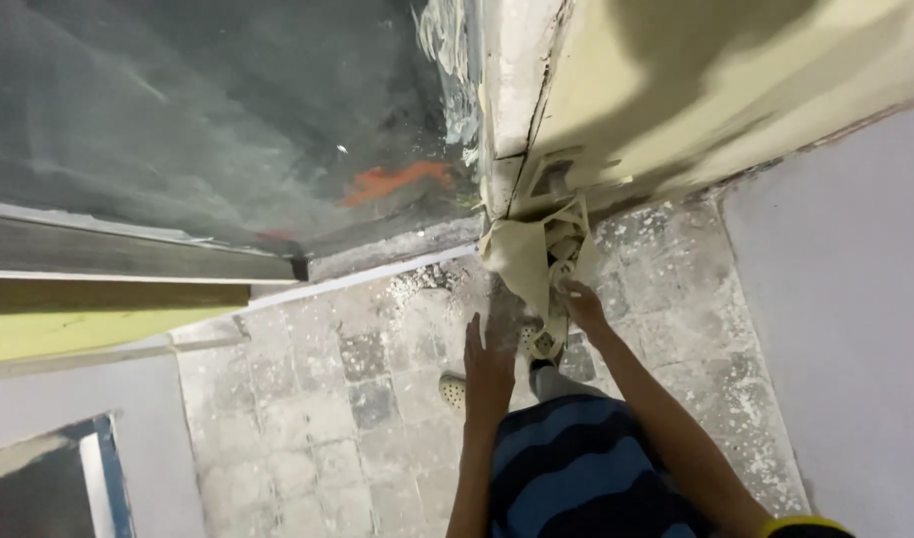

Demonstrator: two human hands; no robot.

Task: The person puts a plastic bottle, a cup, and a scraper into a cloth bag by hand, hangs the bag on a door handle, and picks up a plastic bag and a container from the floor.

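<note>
We were mid-peel: our right hand (pixel 583 304) pinched the loose cream paper strip (pixel 529 261) hanging off the wall corner (pixel 510 179), while our left hand (pixel 488 371) hovered flat and open beside it. Looked like a steady downward pull was needed.

A cream cloth (pixel 524 261), a blue-and-black striped garment (pixel 576 468), and grey, white-speckled floor tiles (pixel 317 418) are seen beside a pale yellow wall (pixel 696 90).
</note>
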